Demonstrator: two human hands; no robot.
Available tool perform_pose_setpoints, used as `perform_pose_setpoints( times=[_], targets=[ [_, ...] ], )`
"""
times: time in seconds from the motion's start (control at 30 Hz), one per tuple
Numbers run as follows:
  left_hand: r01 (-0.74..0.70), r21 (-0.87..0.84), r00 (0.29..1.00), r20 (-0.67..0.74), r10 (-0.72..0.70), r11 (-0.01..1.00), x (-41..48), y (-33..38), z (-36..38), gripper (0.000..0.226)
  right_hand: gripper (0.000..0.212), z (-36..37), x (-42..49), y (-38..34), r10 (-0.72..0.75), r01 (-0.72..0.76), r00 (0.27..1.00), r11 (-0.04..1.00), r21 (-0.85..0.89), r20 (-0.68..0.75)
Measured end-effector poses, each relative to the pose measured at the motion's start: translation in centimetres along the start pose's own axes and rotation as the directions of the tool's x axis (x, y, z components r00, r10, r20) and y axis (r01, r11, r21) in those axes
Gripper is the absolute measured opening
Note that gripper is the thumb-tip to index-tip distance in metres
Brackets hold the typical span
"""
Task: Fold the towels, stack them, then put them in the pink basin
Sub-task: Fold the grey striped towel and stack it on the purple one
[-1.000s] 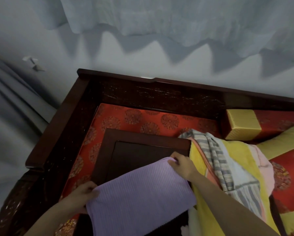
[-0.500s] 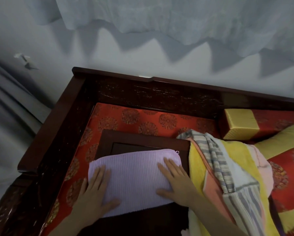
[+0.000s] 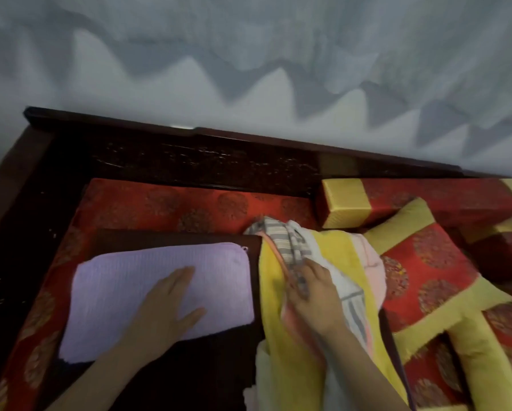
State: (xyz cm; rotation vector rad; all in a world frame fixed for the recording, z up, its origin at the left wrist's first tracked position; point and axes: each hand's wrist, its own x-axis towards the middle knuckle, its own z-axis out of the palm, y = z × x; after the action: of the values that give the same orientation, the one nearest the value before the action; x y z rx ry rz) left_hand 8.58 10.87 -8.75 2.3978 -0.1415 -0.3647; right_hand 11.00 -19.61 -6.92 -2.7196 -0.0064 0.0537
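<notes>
Dark wooden low table [image 3: 174, 236] sits on the bench's [image 3: 189, 161] red patterned cushion [image 3: 165, 203]. Folded lilac towel [image 3: 124, 280] lies flat on top, and a heap of towels [image 3: 337, 253] drapes over its right edge.

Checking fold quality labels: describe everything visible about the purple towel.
The purple towel is lilac, ribbed cloth, folded into a flat rectangle with a small tag at its far right corner. It lies on the dark wooden board, its left end overhanging onto the red cushion. The left hand rests flat on it, fingers straight. The right hand is off it, gripping the striped towel.
</notes>
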Motion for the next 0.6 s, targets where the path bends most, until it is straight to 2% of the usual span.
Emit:
perform_pose_setpoints(
  times=[0.07, 0.17, 0.23, 0.3, 0.33, 0.4, 0.47, 0.53, 0.6],
  targets=[
    [0.017, -0.182, 0.994, 0.114, 0.004, 0.983, 1.0, 5.2, 3.3, 0.075, 0.028, -2.8, -1.1, 3.7, 0.11, -0.113, 0.993, 0.99, 0.087, 0.037],
    [0.101, -0.377, 0.964, 0.266, 0.004, 0.921, 2.2, 10.1, 9.0, 0.048, 0.038, -4.9, -2.1, 6.8, 0.112, -0.156, 0.93, 0.983, 0.1, 0.349],
    [0.169, -0.42, 0.94, 0.34, -0.018, 0.892, 2.7, 12.8, 12.9, 0.035, 0.054, -5.4, -2.6, 8.5, 0.032, -0.054, 0.878, 0.998, 0.032, 0.478],
    [0.217, -0.471, 0.942, 0.331, -0.057, 0.855, 3.2, 14.8, 15.3, 0.022, 0.059, -5.8, -2.5, 9.5, 0.012, 0.046, 0.854, 0.994, -0.097, 0.521],
    [0.257, -0.507, 0.944, 0.316, -0.1, 0.823, 3.5, 15.7, 16.0, 0.015, 0.052, -6.1, -2.5, 9.7, -0.017, 0.088, 0.857, 0.99, -0.114, 0.514],
    [0.359, -0.563, 0.928, 0.298, -0.222, 0.744, 4.3, 16.9, 16.2, 0.005, 0.029, -7.3, -2.6, 9.9, -0.094, 0.13, 0.862, 0.991, -0.037, 0.497],
    [0.424, -0.62, 0.905, 0.285, -0.315, 0.66, 5.3, 17.3, 16.0, 0.01, 0.018, -8.5, -3.2, 9.8, -0.146, 0.089, 0.864, 0.986, 0.14, 0.482],
    [0.424, -0.604, 0.903, 0.227, -0.364, 0.675, 6.5, 18.0, 15.9, 0.033, 0.016, -9.8, -4.3, 9.5, -0.177, 0.048, 0.861, 0.962, 0.27, 0.478],
    [0.428, -0.551, 0.895, 0.147, -0.422, 0.716, 7.6, 18.8, 15.7, 0.053, 0.017, -10.4, -5.4, 9.4, -0.19, 0.044, 0.843, 0.957, 0.288, 0.504]
  ],
)
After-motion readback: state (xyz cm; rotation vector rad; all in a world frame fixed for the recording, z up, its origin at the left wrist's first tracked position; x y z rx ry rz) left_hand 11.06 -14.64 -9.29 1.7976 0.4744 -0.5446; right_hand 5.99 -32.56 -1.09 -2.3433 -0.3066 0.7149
